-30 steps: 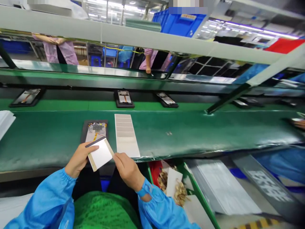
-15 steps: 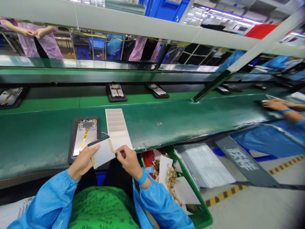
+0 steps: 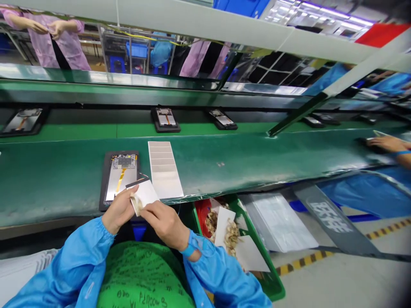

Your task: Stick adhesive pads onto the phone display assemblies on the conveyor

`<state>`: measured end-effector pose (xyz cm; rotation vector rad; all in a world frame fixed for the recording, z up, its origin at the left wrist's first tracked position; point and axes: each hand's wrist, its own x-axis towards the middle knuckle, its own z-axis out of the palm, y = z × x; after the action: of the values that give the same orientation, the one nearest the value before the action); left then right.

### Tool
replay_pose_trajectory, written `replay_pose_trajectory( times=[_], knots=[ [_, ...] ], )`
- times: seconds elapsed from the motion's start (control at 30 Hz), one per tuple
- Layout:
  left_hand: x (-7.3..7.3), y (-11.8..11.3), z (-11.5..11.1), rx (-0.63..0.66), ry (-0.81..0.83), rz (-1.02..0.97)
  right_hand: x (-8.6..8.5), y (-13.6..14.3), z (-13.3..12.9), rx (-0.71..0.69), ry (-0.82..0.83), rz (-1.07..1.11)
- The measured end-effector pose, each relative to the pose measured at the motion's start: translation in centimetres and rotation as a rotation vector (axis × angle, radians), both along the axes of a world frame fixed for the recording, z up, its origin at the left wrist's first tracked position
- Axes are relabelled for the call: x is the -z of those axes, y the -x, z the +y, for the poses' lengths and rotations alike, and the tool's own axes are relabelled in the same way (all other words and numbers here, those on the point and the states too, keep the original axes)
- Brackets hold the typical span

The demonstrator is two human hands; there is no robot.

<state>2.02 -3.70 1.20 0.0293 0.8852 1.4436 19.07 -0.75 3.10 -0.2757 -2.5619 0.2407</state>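
Note:
My left hand [image 3: 120, 209] grips a flat white battery pack [image 3: 147, 192] by its left side. The pack has a dark band along its upper edge and a thin wire at the top. A pale tan adhesive strip's backing [image 3: 137, 201] curls up from its lower-left end. The fingers of my right hand [image 3: 165, 222] pinch at that end, partly hiding the backing. Just behind lies an opened tablet [image 3: 123, 177] with its circuit board and orange ribbon cable showing. A white sheet of grey-beige labels [image 3: 165, 171] rests to its right.
A green bin [image 3: 269, 273] with curled tape scraps and white sheets stands below the bench edge at right. Several opened tablets, one [image 3: 165, 119] among them, sit on the green belt behind. A co-worker's hand [image 3: 385, 143] works at far right; a slanted post [image 3: 297, 114] rises from the bench.
My right hand has moved from the pack's right edge to its lower-left end. The tan strip at the right edge no longer shows. The backing at the other end is now curled up.

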Motion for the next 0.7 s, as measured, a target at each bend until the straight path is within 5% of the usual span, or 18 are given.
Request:
replay_pose_trajectory(
  times=[0.27, 0.43, 0.57, 0.7],
  knots=[
    [-0.9, 0.0, -0.3, -0.052, -0.035, -0.036, -0.5, 0.7, 0.1, -0.068, -0.196, -0.113],
    [-1.1, -0.4, -0.6, -0.033, -0.094, 0.035, 0.6, 1.2, -0.6, -0.062, -0.166, -0.073],
    [-1.2, -1.1, -1.5, 0.207, -0.159, -0.081, 0.9, 1.2, -0.2, 0.133, 0.168, 0.118],
    [-1.1, -2.5, -2.6, 0.354, -0.176, -0.064, 1.8, -4.6, 2.3, 0.621, 0.508, 0.388]
  ],
)
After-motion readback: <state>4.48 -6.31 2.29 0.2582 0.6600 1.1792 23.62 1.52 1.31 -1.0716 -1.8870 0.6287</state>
